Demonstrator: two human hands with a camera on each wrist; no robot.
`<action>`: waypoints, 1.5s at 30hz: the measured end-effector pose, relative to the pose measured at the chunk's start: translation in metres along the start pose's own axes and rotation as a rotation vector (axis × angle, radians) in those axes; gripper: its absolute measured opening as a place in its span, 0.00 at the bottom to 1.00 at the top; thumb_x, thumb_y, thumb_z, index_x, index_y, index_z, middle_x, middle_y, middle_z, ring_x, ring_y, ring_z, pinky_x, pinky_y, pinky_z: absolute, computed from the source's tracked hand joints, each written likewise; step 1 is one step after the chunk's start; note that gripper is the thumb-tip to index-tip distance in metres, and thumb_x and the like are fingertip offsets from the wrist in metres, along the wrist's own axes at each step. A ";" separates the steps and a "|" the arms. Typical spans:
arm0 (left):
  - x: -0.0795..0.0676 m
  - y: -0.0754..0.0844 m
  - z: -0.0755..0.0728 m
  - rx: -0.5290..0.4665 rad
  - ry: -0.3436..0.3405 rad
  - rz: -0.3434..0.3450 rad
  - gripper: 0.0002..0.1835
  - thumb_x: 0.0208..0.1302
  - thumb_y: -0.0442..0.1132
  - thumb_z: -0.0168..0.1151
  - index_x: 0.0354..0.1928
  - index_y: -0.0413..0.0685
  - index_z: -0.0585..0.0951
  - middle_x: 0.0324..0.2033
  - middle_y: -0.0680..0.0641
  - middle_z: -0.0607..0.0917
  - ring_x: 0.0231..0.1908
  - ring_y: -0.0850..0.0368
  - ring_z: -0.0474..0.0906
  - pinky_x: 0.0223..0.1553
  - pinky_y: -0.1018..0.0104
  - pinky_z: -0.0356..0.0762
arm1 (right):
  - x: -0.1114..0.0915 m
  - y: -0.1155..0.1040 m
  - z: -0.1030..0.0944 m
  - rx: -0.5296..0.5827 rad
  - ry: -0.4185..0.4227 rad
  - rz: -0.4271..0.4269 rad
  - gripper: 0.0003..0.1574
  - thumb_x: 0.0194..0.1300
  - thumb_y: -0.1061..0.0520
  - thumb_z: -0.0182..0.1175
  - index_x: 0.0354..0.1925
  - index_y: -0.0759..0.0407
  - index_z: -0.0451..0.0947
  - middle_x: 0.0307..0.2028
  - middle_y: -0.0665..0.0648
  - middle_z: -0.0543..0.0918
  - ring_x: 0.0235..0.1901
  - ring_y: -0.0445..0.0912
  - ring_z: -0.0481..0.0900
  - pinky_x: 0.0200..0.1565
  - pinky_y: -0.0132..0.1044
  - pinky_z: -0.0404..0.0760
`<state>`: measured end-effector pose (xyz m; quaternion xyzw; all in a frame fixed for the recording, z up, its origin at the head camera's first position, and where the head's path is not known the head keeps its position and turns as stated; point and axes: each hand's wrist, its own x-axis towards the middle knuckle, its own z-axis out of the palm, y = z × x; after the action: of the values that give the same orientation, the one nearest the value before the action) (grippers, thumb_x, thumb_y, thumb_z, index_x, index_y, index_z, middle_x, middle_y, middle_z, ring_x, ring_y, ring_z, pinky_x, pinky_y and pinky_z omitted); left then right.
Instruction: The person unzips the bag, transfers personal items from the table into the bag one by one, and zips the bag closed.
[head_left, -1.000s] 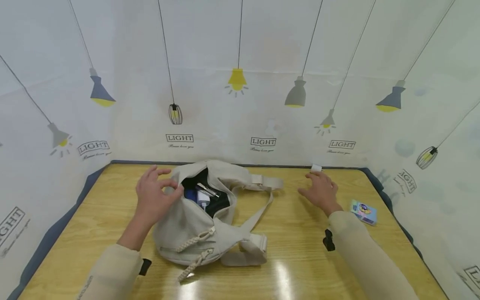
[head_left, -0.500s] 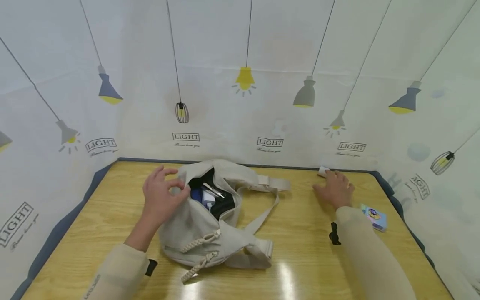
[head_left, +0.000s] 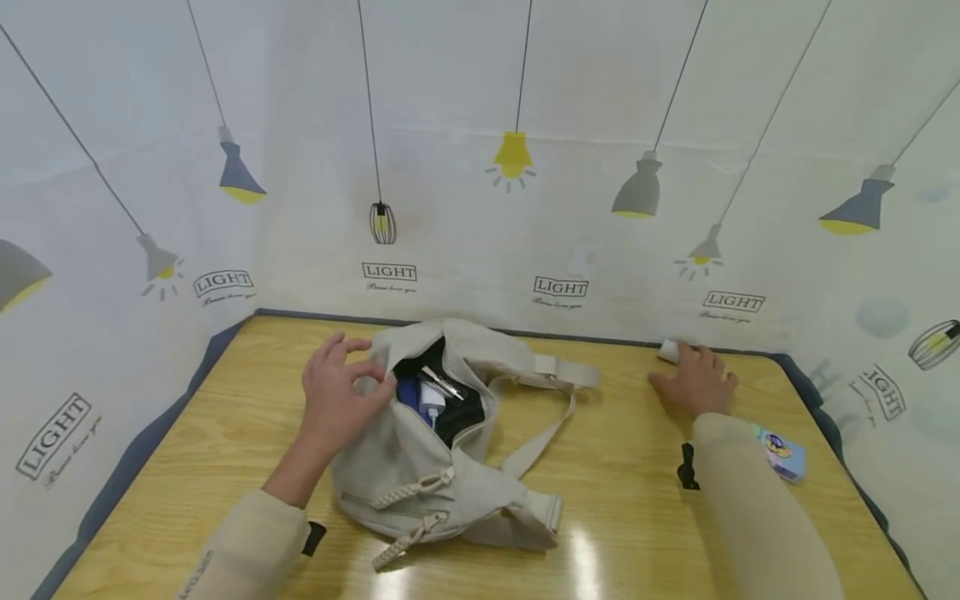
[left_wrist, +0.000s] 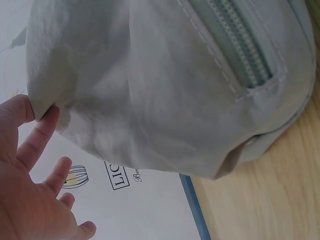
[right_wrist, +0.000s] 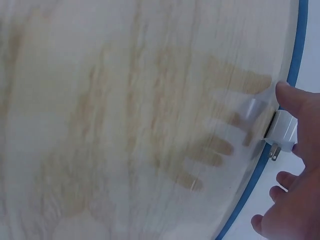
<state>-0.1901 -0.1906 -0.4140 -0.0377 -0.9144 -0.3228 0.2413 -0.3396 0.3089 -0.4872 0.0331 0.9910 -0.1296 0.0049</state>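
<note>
A beige sling bag (head_left: 390, 454) lies on the table with its main compartment unzipped. My left hand (head_left: 339, 408) pinches the left edge of its opening between thumb and index finger, also visible in the left wrist view, where the bag's fabric (left_wrist: 145, 95) is stretched outward. Inside the dark lining are a white device with a cable (head_left: 432, 398), a silver-and-dark slim item (head_left: 444, 382) and something blue (head_left: 408, 392). At the back right, my right hand (head_left: 696, 385) reaches to a white charger plug (right_wrist: 282, 127), its metal prongs showing. Thumb and fingers are spread around the plug, the thumb apart from it.
A small blue-purple box (head_left: 783, 457) lies to the right, partly behind my right sleeve. Bag straps (head_left: 543, 433) spread to the bag's right. A lamp-printed backdrop (head_left: 457, 250) rises along the table's back and side edges.
My right hand has come down around the white plug at the back edge. The left hand keeps its pinch on the bag. The whole head view has shifted, with things appearing further right.
</note>
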 end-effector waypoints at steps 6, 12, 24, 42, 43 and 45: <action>0.000 0.002 0.000 -0.004 0.001 -0.004 0.08 0.54 0.42 0.68 0.20 0.51 0.84 0.55 0.40 0.79 0.70 0.36 0.57 0.66 0.30 0.45 | -0.002 -0.006 -0.004 0.024 0.045 -0.001 0.48 0.64 0.39 0.57 0.71 0.62 0.54 0.68 0.79 0.53 0.65 0.76 0.51 0.59 0.76 0.49; 0.000 0.003 -0.001 0.005 0.006 0.006 0.08 0.53 0.42 0.67 0.19 0.50 0.84 0.55 0.39 0.79 0.69 0.35 0.58 0.65 0.30 0.47 | -0.003 -0.010 -0.007 0.055 0.082 0.038 0.33 0.68 0.49 0.53 0.65 0.63 0.62 0.67 0.78 0.57 0.64 0.74 0.54 0.58 0.74 0.51; -0.002 0.003 0.000 0.005 -0.032 -0.028 0.08 0.54 0.43 0.67 0.21 0.50 0.84 0.56 0.41 0.79 0.70 0.37 0.56 0.66 0.31 0.45 | -0.007 -0.002 0.000 0.035 0.074 0.076 0.32 0.70 0.45 0.53 0.64 0.63 0.66 0.65 0.77 0.59 0.63 0.74 0.56 0.57 0.74 0.53; -0.002 0.002 0.002 -0.005 -0.017 -0.011 0.08 0.55 0.43 0.67 0.22 0.50 0.84 0.57 0.40 0.78 0.71 0.37 0.56 0.67 0.32 0.44 | -0.020 -0.008 -0.006 0.044 0.063 -0.022 0.31 0.63 0.43 0.60 0.57 0.62 0.76 0.68 0.78 0.55 0.67 0.76 0.50 0.57 0.78 0.47; -0.002 0.002 0.002 -0.004 -0.019 -0.014 0.08 0.55 0.43 0.67 0.22 0.49 0.84 0.57 0.40 0.78 0.71 0.37 0.56 0.67 0.32 0.44 | -0.022 -0.010 -0.007 0.051 0.060 -0.032 0.32 0.63 0.42 0.61 0.56 0.62 0.76 0.68 0.78 0.55 0.67 0.77 0.50 0.57 0.79 0.46; -0.003 0.002 0.002 -0.001 -0.022 -0.019 0.08 0.55 0.43 0.67 0.22 0.49 0.84 0.57 0.40 0.78 0.71 0.37 0.55 0.67 0.32 0.43 | -0.026 -0.017 -0.009 0.062 0.058 -0.050 0.32 0.63 0.42 0.61 0.55 0.63 0.77 0.68 0.78 0.54 0.67 0.76 0.49 0.57 0.78 0.45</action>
<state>-0.1880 -0.1879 -0.4156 -0.0327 -0.9172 -0.3249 0.2280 -0.3145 0.2934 -0.4738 0.0124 0.9867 -0.1595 -0.0282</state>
